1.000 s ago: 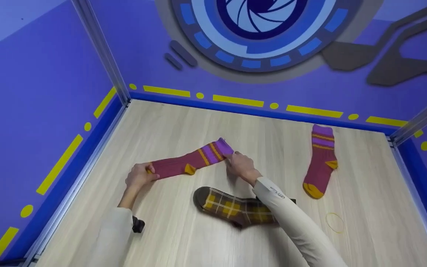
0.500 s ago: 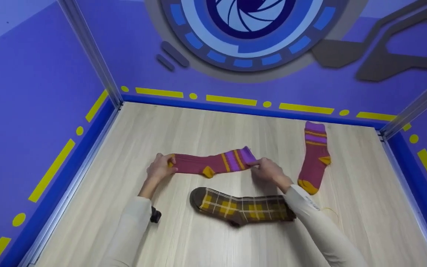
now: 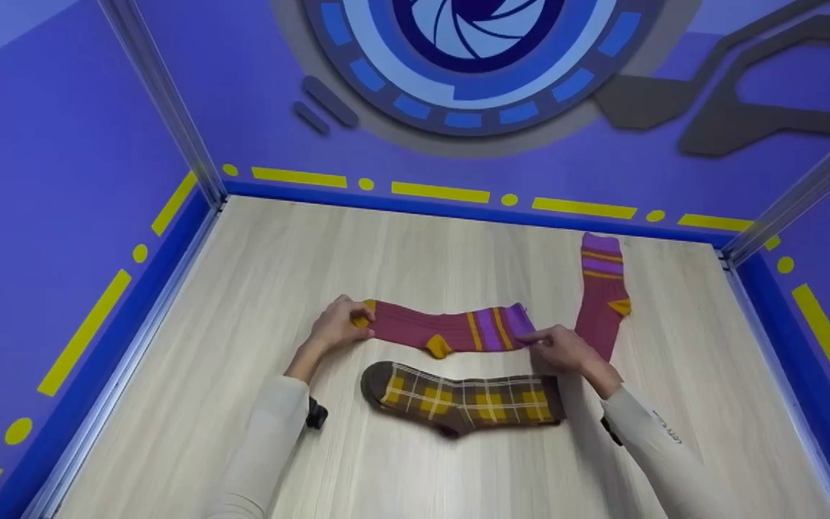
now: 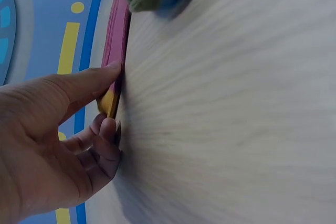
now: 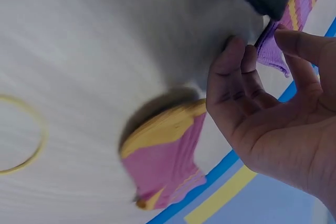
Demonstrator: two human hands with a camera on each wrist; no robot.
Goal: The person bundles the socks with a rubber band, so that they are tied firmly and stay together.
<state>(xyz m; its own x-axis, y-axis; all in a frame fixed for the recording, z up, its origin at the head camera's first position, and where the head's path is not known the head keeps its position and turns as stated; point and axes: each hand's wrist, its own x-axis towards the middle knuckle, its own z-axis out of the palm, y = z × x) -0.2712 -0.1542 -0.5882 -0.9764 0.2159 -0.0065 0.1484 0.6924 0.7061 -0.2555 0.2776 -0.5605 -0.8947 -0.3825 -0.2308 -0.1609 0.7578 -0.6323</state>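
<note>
A maroon sock (image 3: 415, 326) with a purple striped cuff and yellow heel and toe lies stretched sideways in the head view. My left hand (image 3: 337, 324) pinches its yellow toe end; in the left wrist view the thumb and fingers of the left hand (image 4: 68, 140) hold that edge just at the tabletop. At the cuff end, my right hand (image 3: 565, 350) pinches the purple corner between thumb and index finger; the right wrist view shows the right hand (image 5: 278, 103) with its other fingers curled. Just below lies a brown and yellow plaid sock (image 3: 472, 404).
A second maroon sock (image 3: 602, 303) stands lengthwise at the back right, its toe partly hidden behind my right hand. A yellow rubber band (image 5: 41, 140) shows in the right wrist view. Blue-purple walls enclose the wooden tabletop (image 3: 300, 238) at the back and sides.
Both hands have carried the held maroon sock to the right, and it now lies nearly level above the plaid sock. The right arm no longer covers the plaid sock's cuff.
</note>
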